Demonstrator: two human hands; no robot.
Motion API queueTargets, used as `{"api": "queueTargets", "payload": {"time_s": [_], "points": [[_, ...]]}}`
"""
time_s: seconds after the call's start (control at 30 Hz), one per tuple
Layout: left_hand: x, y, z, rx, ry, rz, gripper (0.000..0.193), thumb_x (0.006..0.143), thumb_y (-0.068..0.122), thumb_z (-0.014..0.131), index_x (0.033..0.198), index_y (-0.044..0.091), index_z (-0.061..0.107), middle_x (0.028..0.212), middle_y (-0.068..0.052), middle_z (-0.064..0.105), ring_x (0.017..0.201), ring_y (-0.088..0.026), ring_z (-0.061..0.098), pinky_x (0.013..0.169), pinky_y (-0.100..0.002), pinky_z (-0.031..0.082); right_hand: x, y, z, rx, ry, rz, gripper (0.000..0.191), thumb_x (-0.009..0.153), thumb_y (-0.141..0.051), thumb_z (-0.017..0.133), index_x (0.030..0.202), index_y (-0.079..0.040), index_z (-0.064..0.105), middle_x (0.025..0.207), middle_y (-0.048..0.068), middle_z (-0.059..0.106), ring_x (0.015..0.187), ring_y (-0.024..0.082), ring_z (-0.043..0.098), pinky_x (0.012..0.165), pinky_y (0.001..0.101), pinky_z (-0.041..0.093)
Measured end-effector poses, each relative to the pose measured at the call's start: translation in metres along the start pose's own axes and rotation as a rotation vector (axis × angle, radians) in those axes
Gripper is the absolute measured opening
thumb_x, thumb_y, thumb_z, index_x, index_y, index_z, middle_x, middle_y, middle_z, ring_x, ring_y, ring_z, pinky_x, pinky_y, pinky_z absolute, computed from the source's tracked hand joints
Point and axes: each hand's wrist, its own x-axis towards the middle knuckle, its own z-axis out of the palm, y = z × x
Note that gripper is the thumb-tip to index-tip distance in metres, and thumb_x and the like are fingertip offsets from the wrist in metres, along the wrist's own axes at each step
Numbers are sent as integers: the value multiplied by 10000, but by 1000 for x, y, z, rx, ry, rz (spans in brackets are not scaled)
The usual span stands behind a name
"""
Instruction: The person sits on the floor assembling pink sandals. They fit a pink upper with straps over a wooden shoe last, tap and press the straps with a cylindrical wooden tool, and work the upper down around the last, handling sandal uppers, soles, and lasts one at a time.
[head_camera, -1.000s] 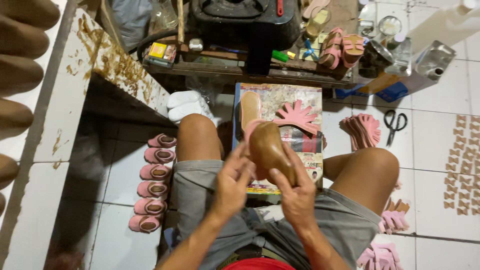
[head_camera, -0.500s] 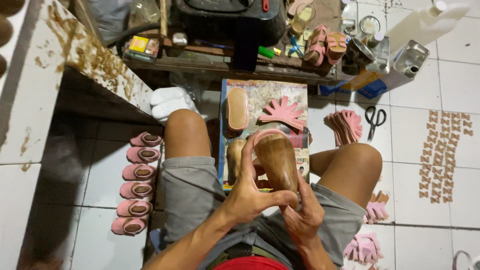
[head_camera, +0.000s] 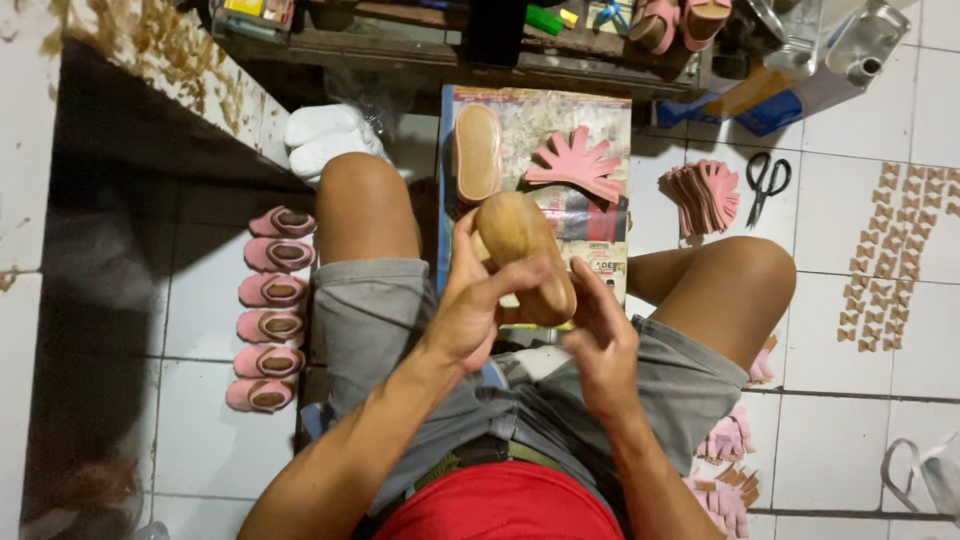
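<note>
Tilted further toward the right knee than half a second ago: smooth tan wooden shoe last, rounded toe end up and away from the body, held above the lap between the two bare knees. Left hand closed around the last's left flank, fingers wrapped across its front face. Right hand now lower against the last's heel end, fingers loosely curled and touching its lower right edge; firmness of that grip not discernible.

Beyond the last, flat on the tiled floor: one rectangular printed board with worn, smeared surface, bearing one oval tan insole and one pink fan-shaped cut piece with finger-like strips. Right of the board: one stack of similar pink fan-shaped pieces, and just beside it one pair of black-handled scissors. Farther right of the last: many small tan bow-shaped cutouts, laid in loose columns, too many to count reliably.

Left of the last, past the left thigh: six small pink slippers with brown insoles, aligned in one column, soft rounded uppers. Above that column: two white moulded forms, smooth and glossy. Near the right hip: further pink cut pieces, scattered, number unclear.
</note>
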Motion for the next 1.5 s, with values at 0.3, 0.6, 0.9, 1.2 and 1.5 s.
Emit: {"api": "queueTargets", "payload": {"time_s": [0.3, 0.6, 0.9, 1.2, 1.5], "points": [[-62, -25, -14, 382, -479, -91, 1132, 678, 156, 915, 1591, 113, 247, 1515, -105, 434, 1421, -220, 451, 1162, -395, 427, -2, 44, -50, 980, -399, 482, 774, 814, -382, 858, 1403, 16, 552, 1321, 198, 648, 1204, 323, 671, 1116, 491, 506], [-58, -10, -13, 329, -339, 36, 1168, 691, 197, 964, 1597, 87, 235, 1506, -153, 464, 1327, -247, 565, 1061, -399, 551, -17, 8, -17, 315, 133, 465, 592, 874, -314, 699, 1357, 11, 592, 1271, 206, 687, 1103, 323, 695, 949, 463, 555], [-37, -3, -9, 334, -204, 249, 1184, 710, 207, 943, 1592, 109, 159, 1451, -160, 507, 1237, -247, 631, 987, -401, 616, -32, 0, 20, -958, 211, -546, 651, 770, 28, 735, 1395, 66, 560, 1210, 226, 688, 1089, 334, 719, 948, 364, 559], [-23, -8, -19, 338, -203, 212, 1144, 740, 177, 920, 1588, 137, 152, 1491, -158, 476, 1282, -246, 613, 977, -409, 616, -11, -4, 8, -988, 97, -613, 656, 755, -51, 789, 1361, 79, 573, 1159, 254, 694, 1019, 378, 725, 894, 416, 583], [37, -19, -37, 40, 159, 7, 1000, 689, 160, 821, 1493, 166, 226, 1328, -170, 518, 1112, -269, 632, 841, -448, 596, 59, -8, -20, -771, -302, -155, 658, 845, -147, 779, 1426, 20, 521, 1286, 211, 659, 1138, 334, 683, 967, 396, 533]]}}
